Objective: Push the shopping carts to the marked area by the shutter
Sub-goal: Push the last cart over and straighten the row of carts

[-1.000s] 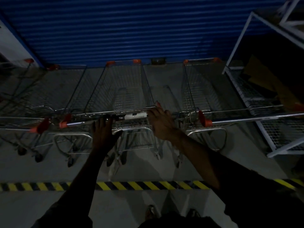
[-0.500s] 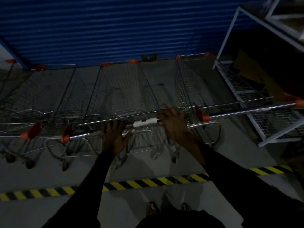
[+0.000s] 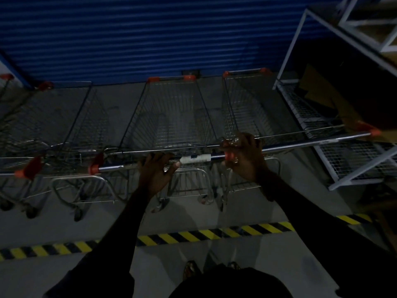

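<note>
Beyond the striped tape [image 3: 193, 235], by the shutter [image 3: 150, 35], left grip [image 3: 155, 172] and right grip [image 3: 243, 157] clench the handle [image 3: 196, 159] of the middle cart [image 3: 171, 117], spread apart, likely to steer it straight.

Middle shopping cart [image 3: 171, 117]: thin wire-metal basket, bare steel look, dull sheen; handle bar [image 3: 116, 167]: smooth metal tube, polished, catching light; end cap [image 3: 92, 169]: orange plastic, smooth, slightly glossy; label [image 3: 195, 159] on the bar: white, paper-like, matt; shutter [image 3: 150, 35]: ribbed sheet metal, blue paint, satin finish; floor [image 3: 171, 265]: grey concrete, matt, faintly mottled; hazard tape [image 3: 193, 235]: yellow and black, flat, scuffed in places; rack [image 3: 335, 181]: white-painted metal frame; its mesh shelves [image 3: 352, 162]: fine wire grid; cardboard [image 3: 318, 91]: brown, matt.
</note>
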Demonstrator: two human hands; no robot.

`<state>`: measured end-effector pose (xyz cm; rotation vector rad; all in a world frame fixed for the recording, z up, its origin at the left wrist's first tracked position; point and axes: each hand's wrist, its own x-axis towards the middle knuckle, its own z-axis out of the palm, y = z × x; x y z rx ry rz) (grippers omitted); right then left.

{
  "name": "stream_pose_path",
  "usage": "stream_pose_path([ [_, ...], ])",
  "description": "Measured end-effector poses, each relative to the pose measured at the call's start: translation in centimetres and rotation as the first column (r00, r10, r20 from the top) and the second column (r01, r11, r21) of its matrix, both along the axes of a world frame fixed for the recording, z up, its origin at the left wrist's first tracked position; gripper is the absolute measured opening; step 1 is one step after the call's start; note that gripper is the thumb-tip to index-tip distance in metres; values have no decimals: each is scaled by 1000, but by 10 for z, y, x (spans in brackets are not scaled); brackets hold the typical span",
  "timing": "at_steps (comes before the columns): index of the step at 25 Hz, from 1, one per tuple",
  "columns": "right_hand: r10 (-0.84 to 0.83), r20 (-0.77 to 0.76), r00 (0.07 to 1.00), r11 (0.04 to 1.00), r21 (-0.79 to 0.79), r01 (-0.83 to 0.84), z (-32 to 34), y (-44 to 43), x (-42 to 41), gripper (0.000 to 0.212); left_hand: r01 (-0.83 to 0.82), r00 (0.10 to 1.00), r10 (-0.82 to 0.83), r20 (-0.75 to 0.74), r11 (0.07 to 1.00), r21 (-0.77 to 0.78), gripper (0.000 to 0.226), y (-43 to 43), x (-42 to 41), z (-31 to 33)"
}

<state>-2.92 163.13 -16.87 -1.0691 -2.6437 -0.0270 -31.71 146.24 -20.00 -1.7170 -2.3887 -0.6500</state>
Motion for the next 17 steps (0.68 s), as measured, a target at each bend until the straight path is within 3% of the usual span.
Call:
stream_pose_path([
  [6, 61, 72, 996, 996, -74, -56, 7, 37, 55, 79, 33, 999, -35, -32, 997, -67, 51, 19, 25, 4],
  [11, 134, -59, 989, 979, -146, -141, 11, 43, 63, 78, 42, 997, -47, -64, 995, -86, 56, 29, 33, 1],
  [17, 95, -68, 993, 974, -198, -107, 6, 46, 65, 93, 36, 997, -43, -68, 995, -90, 56, 30, 39, 8],
])
